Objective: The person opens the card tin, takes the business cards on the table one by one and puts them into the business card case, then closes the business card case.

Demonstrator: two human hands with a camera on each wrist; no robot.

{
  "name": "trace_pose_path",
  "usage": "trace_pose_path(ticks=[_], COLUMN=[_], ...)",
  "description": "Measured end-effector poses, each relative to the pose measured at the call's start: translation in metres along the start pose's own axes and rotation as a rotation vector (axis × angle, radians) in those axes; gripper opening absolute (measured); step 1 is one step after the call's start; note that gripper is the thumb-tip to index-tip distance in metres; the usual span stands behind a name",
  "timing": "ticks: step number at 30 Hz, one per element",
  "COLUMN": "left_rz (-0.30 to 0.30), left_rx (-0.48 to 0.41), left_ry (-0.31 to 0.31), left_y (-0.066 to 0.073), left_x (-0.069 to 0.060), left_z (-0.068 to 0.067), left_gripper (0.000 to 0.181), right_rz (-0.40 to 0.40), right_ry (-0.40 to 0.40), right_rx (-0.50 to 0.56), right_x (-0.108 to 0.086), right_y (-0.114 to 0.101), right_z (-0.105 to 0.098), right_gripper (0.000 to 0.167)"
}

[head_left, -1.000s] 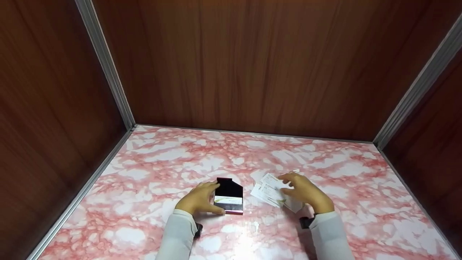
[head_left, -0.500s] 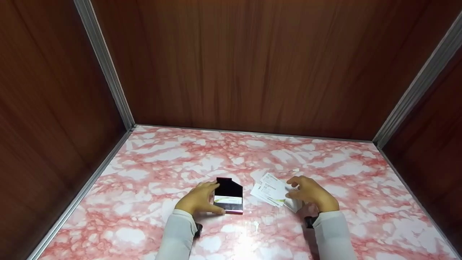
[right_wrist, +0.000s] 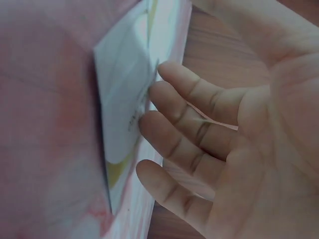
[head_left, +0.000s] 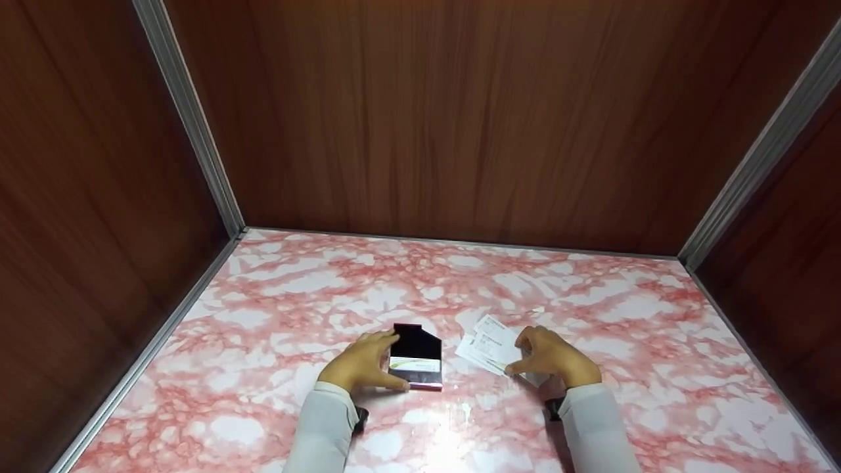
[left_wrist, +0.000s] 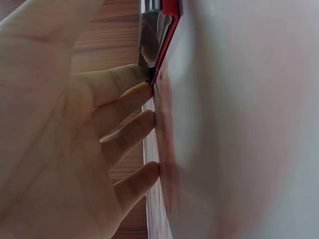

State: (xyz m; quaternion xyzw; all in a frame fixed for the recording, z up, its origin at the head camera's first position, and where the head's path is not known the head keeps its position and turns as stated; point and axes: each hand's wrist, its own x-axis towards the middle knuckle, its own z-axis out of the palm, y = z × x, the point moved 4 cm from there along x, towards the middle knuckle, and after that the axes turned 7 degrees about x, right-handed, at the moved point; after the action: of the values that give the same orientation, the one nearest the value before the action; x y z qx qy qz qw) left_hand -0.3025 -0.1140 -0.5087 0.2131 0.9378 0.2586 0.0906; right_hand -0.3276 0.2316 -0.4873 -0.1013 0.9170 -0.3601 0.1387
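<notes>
The right hand (right_wrist: 239, 134) reaches its fingers to the white cards (right_wrist: 122, 84).
Four fingers (right_wrist: 172, 139) show, spread a little and softly bent, with the tips very near the top of the cards – it is hard to tell which of them touch. Part of the thumb (right_wrist: 227, 7) is at the top edge, and its tip is out of sight. The cards lie flat on a pink and white table (right_wrist: 40, 124), with a yellow patch (right_wrist: 114, 173) near one corner and tiny dark marks, too blurry to read. Behind the hand is a brown wood wall (right_wrist: 219, 55).
</notes>
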Motion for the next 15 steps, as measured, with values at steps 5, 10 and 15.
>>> trace_pose_path(ticks=[5, 10, 15], left_rz=[-0.009, -0.012, -0.015], left_rx=[-0.007, -0.006, -0.003], left_ry=[-0.006, -0.008, -0.016], left_y=[-0.0007, -0.0002, 0.0004], left_x=[0.0001, -0.0007, -0.0013], left_z=[0.0003, 0.0001, -0.0003], left_gripper=[0.105, 0.105, 0.104], right_rz=[0.01, 0.008, 0.0], right_ry=[0.005, 0.008, 0.019], right_rx=[-0.01, 0.001, 0.022], right_x=[0.0009, 0.0007, 0.0002], right_y=[0.0002, -0.0007, -0.0027], right_z=[0.0016, 0.0016, 0.0011], right_gripper=[0.052, 0.048, 0.043])
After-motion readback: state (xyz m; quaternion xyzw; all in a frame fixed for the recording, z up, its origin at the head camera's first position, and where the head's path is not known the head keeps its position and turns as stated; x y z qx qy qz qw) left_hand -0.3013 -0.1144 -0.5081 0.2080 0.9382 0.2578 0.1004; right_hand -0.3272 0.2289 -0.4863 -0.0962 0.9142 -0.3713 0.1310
